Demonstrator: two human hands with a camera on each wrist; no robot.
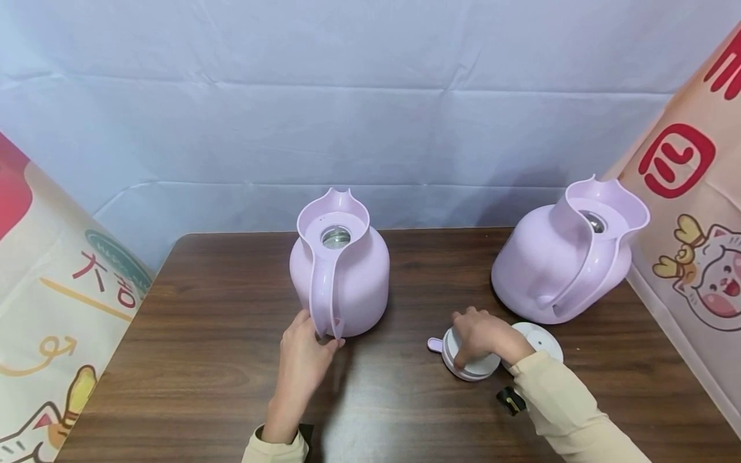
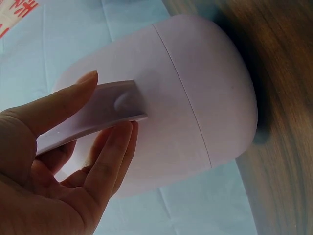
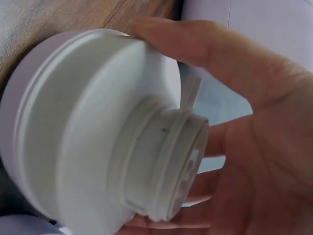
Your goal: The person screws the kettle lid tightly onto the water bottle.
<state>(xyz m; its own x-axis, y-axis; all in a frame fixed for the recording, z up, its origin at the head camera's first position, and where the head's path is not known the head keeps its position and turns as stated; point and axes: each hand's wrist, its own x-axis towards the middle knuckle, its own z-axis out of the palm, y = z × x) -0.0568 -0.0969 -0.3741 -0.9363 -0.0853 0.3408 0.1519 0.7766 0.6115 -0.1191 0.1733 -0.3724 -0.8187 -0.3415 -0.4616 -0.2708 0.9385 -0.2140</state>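
A lilac vacuum jug (image 1: 370,276) stands upright on the wooden table with its top uncovered, showing a round silvery mouth. My left hand (image 1: 303,360) holds the lower end of its handle (image 2: 105,105), thumb on one side and fingers on the other. Farther right, my right hand (image 1: 483,334) reaches over a white-and-lilac jug lid (image 1: 471,372) lying upside down, its lilac tab pointing left. Seen from the right wrist, my thumb and fingers span the lid's white body (image 3: 78,127), and its ribbed stopper neck (image 3: 156,156) points toward my palm.
A second lilac jug (image 1: 535,263), also uncovered, stands at the right. Another white lid (image 1: 541,341) lies in front of it, partly behind my right forearm. A small black object (image 1: 511,400) rests near my right sleeve. Pale cloth (image 1: 347,128) hangs behind the table (image 1: 231,283).
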